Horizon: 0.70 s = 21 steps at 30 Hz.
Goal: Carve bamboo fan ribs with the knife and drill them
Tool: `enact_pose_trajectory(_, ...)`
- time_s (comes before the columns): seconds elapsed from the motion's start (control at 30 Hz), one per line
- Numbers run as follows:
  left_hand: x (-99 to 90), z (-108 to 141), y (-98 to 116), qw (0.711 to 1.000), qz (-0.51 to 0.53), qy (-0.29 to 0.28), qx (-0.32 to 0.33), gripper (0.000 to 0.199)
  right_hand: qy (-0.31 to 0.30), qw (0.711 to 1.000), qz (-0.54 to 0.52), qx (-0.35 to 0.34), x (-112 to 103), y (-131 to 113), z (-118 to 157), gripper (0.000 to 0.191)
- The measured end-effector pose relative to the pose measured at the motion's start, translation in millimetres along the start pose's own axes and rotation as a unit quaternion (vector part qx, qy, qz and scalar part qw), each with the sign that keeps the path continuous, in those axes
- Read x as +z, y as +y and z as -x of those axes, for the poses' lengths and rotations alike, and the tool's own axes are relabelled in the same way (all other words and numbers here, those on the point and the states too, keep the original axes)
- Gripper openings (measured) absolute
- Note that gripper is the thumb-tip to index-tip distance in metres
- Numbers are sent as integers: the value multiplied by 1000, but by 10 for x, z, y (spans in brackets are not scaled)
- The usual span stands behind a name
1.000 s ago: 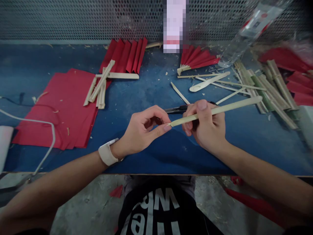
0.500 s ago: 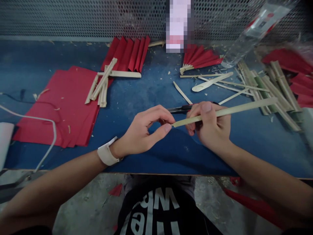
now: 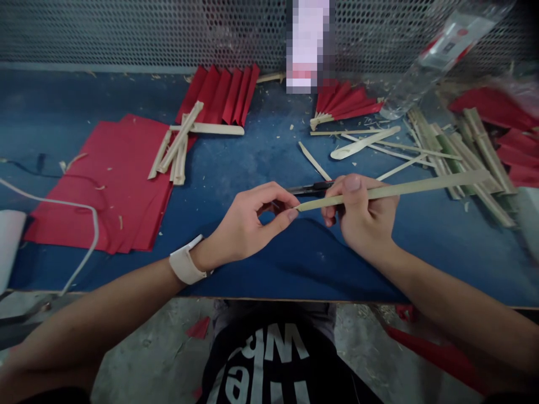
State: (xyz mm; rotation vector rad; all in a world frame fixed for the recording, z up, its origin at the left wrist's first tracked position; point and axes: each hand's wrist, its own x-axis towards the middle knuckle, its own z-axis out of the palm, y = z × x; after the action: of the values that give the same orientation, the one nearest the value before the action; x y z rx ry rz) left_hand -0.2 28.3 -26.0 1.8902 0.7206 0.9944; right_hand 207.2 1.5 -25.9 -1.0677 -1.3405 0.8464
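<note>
A long pale bamboo strip (image 3: 425,186) spans from my left fingertips out past my right hand. My left hand (image 3: 256,224) pinches the strip's left end between thumb and finger. Thumb on top, my right hand (image 3: 364,216) grips the same strip further along. Behind the hands lies a dark metal tool (image 3: 309,188), perhaps a knife; its right end is hidden by my right hand, so whether those fingers also touch it is unclear. Thin bamboo strips (image 3: 357,143) lie beyond my right hand.
Red paper sheets (image 3: 101,191) lie at left, with bamboo pieces (image 3: 181,143) and pleated red paper (image 3: 221,95) behind. A red fan (image 3: 347,104), a clear bottle (image 3: 438,56) and more bamboo (image 3: 480,163) are at right. A white cable (image 3: 95,219) crosses the left side.
The strip has shifted slightly to the right and tilts a little less. My left fingertips have moved slightly up with its end.
</note>
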Motion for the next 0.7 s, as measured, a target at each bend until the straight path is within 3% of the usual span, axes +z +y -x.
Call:
enact_pose_trajectory(0.13, 17, 8, -21, 1000, 10, 14, -1, 15, 5, 1000, -6, -1, -3, -10, 32, 49)
enact_pose_trajectory(0.2, 3, 0, -34, 999, 26, 28, -7, 19, -17, 998, -45, 33, -21, -3, 24, 48)
enact_pose_trajectory(0.27, -39, -23, -46, 998, 44, 41, -16, 22, -113, 985, -88, 98, -57, 8, -1, 55)
enact_pose_trajectory(0.33, -99, -54, -55, 997, 49, 49, -16, 24, -259, 956, -62, 122, -100, 15, -27, 58)
enact_pose_trajectory(0.4, -158, -82, -62, 999, 27, 39, 1, 22, -354, 935, 30, 26, -137, 5, -46, 48)
enact_pose_trajectory(0.43, -182, -92, -64, 1000, 5, 23, 15, 19, -358, 929, 77, -56, -152, -7, -53, 39)
enact_pose_trajectory(0.53, -215, -98, -64, 993, -62, -61, 73, 9, -256, 911, 196, -256, -199, -62, -91, 19)
enact_pose_trajectory(0.6, -214, -90, -55, 985, -93, -104, 103, 6, -202, 883, 298, -300, -247, -91, -139, 13)
enact_pose_trajectory(0.7, -204, -77, -29, 980, -128, -105, 111, 5, -251, 838, 381, -300, -326, -90, -214, 16)
